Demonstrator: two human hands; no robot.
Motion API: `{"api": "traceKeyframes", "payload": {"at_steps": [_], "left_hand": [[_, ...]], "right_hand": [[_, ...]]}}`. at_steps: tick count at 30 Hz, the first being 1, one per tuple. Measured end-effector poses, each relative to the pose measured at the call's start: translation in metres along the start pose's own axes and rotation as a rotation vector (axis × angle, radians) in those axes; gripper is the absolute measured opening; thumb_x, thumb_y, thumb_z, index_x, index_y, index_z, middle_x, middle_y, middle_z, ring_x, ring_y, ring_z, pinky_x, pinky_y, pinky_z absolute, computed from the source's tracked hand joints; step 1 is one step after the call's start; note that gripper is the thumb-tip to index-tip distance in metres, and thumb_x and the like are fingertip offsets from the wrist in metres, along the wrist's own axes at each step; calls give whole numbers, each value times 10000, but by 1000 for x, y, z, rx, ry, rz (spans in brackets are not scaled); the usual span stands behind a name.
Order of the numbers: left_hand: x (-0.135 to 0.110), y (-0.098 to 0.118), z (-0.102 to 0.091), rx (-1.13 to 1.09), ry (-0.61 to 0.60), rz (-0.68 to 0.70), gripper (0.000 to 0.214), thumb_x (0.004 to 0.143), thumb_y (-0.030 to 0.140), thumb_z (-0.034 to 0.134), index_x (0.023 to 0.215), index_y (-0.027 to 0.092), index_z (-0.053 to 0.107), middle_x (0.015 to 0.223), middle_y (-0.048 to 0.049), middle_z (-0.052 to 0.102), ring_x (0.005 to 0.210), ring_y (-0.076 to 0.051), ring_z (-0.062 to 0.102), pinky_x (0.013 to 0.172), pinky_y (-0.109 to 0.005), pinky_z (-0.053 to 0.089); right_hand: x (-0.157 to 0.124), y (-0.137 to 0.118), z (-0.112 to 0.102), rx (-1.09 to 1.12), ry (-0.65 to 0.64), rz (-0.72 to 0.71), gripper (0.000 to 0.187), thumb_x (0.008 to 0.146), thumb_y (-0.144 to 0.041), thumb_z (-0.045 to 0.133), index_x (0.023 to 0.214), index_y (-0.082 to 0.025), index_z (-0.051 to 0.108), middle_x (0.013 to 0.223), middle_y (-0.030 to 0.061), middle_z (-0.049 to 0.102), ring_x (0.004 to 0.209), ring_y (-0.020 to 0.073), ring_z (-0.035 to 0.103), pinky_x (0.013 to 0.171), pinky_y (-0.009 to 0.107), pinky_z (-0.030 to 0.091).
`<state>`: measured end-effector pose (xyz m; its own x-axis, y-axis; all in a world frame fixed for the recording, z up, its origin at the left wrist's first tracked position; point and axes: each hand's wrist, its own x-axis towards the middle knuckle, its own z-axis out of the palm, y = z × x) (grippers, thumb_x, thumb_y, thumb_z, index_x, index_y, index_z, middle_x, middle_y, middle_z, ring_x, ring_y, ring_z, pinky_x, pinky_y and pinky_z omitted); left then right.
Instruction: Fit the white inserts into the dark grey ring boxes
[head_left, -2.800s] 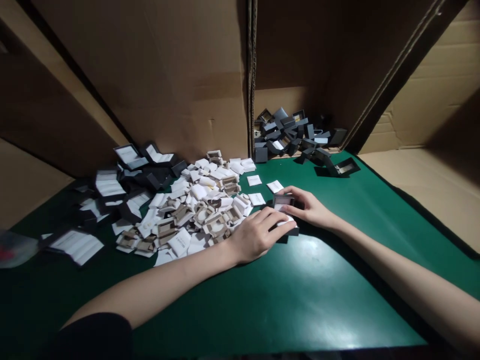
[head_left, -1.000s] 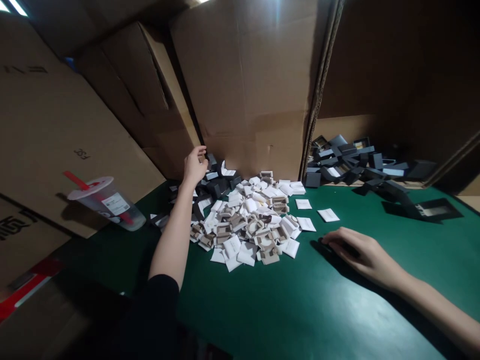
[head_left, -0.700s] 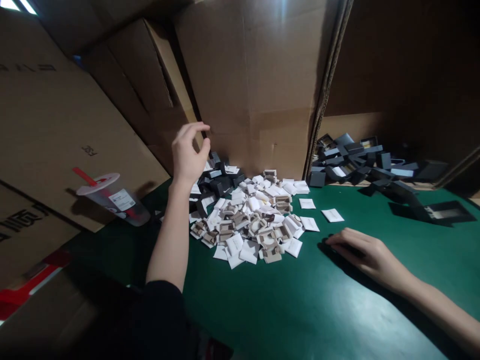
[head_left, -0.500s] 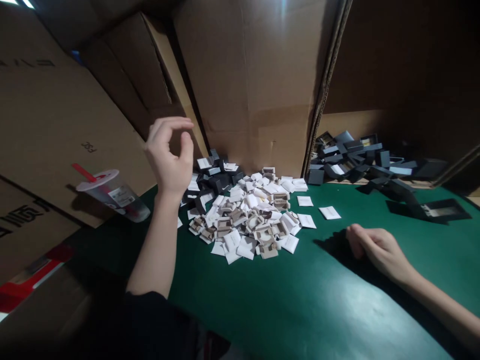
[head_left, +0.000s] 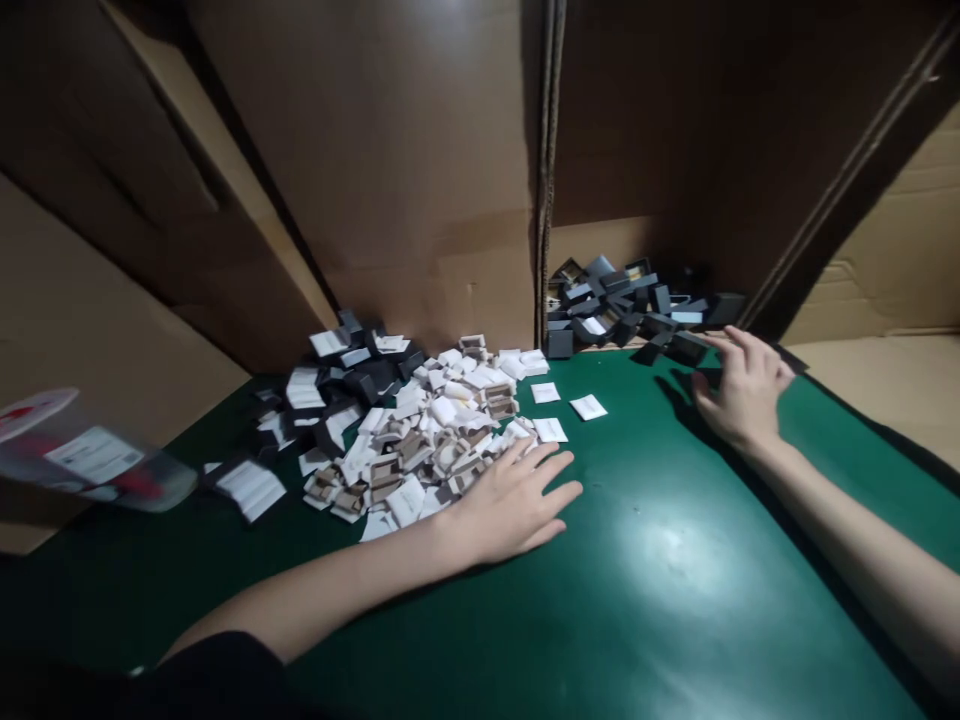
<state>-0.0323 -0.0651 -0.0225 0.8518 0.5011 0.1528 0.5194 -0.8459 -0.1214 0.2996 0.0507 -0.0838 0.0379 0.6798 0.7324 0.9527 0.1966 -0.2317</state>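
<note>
Left hand [head_left: 517, 500] flat, fingers spread, on green mat [head_left: 637, 600], touching edge of white insert pile [head_left: 435, 430]. Right hand [head_left: 739, 385] open, palm down, just beside black box heap [head_left: 622, 310].

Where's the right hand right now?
Head view: the right hand lies open at the far right of the green mat, beside the dark box pile against the cardboard wall; the left hand rests by the white insert heap.
</note>
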Motion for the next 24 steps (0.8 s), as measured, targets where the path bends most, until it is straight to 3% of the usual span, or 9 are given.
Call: {"api": "traceKeyframes", "payload": {"at_steps": [3,7,10,15,20,24], "left_hand": [[15,5,13,-81,28,-8,345,911,314,478,1228,191,535,1368,-132,485,1299,-277,421,1086,-472,343],[25,1,30,-211,47,-20,361,918,331,448,1252,216,526,1390,-108,468,1332,-268,385,1106,-477,321],[24,-3,34,-245,40,-10,368,923,321,429,1264,215,518,1412,-102,446,1348,-265,366,1123,-483,299],[23,0,31,-243,61,-31,363,912,304,440,1248,198,528,1411,-110,441,1365,-268,342,1144,-467,282],[23,4,35,-187,141,-207,403,876,334,487,1252,194,521,1458,-144,364,1411,-361,216,1108,-562,308],[23,4,39,-158,129,-279,493,862,390,497,1301,166,482,1459,-180,357,1404,-395,212,1101,-603,285]], "right_hand": [[-3,4,4,-100,-40,96,522,827,-317,545,1302,-133,434,1434,252,371,1313,433,322,976,599,286],[-4,9,12,-106,-200,154,372,826,-315,515,1156,-144,536,1264,196,559,1139,372,515,934,559,348],[-4,10,10,-65,-261,117,308,830,-275,485,1102,-155,565,1114,155,629,1028,316,582,884,488,420],[-9,-5,-1,118,-311,-157,235,850,-209,460,1033,-167,601,1131,131,617,1020,263,591,849,398,481],[-18,-45,-8,318,-369,-418,245,877,-144,425,1037,-199,602,1129,103,631,1030,225,590,858,390,491],[-23,-74,-14,418,-401,-564,325,887,-98,372,1127,-205,562,1185,98,620,1063,200,589,846,359,491]]}}
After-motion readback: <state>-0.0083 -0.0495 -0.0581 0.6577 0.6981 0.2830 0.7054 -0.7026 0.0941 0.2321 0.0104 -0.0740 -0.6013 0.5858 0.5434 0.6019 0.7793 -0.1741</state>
